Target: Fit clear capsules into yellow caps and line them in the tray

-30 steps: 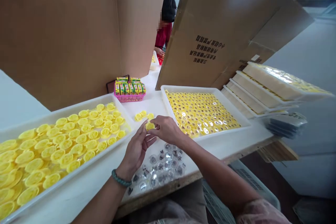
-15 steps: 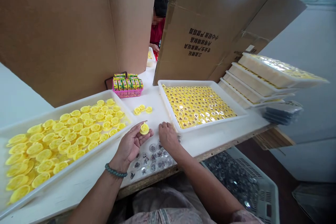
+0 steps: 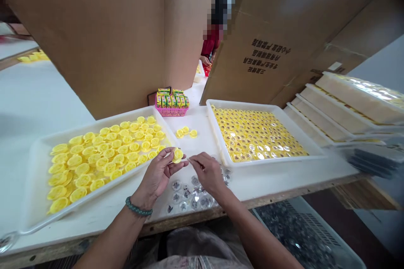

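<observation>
A yellow cap (image 3: 178, 155) sits near the middle of the frame, in the fingers of the left hand (image 3: 159, 172), whose grip is clamped on it. The right hand (image 3: 206, 172) is just beside it, fingers curled; I cannot tell whether its grip is closed or holds anything. Below the hands, clear discs (image 3: 183, 206) lie on the counter (image 3: 126, 208). Just above are a few loose yellow caps (image 3: 193, 133). A white tray (image 3: 37, 185) of yellow caps fills the left; another tray (image 3: 217, 134), packed with rows of yellow pieces, stands right of centre. Farther up, a pink basket (image 3: 172, 112) holds small boxes (image 3: 173, 101). Stacked trays (image 3: 341, 113) stand at the right edge.
</observation>
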`<state>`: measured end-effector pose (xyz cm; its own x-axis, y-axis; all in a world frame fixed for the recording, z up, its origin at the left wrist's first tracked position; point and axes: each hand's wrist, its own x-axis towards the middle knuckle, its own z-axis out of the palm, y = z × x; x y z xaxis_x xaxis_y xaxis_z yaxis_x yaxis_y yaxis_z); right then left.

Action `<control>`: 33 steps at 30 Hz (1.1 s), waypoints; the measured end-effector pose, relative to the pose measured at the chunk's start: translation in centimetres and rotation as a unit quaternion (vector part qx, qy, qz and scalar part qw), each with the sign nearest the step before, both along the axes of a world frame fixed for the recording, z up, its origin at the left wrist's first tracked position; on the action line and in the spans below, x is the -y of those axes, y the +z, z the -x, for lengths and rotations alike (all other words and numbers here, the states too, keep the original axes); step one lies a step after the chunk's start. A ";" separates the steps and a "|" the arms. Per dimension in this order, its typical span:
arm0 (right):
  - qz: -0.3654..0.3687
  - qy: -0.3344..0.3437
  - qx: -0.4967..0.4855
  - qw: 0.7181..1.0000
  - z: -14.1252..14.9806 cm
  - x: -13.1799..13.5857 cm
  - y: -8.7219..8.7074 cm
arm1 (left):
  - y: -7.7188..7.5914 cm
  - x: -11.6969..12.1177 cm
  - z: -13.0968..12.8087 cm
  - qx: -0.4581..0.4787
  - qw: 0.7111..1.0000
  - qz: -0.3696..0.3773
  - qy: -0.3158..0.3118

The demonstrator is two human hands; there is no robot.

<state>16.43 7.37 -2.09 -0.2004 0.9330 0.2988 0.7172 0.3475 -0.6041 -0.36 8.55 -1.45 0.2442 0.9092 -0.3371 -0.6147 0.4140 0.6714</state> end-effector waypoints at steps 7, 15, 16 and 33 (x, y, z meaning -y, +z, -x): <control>-0.056 0.154 -0.044 0.985 3.4 -5.1 3.6 | 0.9 -2.2 2.1 -0.060 0.995 -0.033 0.073; -0.052 0.109 -0.004 0.993 4.8 -7.6 1.9 | 0.7 -3.9 3.7 -0.081 0.989 -0.037 0.120; -0.047 0.102 0.003 0.994 4.8 -7.8 1.5 | 0.5 -4.0 3.8 -0.078 0.988 -0.037 0.125; 0.080 -0.004 0.160 0.984 -4.0 -4.3 -1.1 | 1.3 -1.1 -0.2 -0.024 0.999 0.005 -0.037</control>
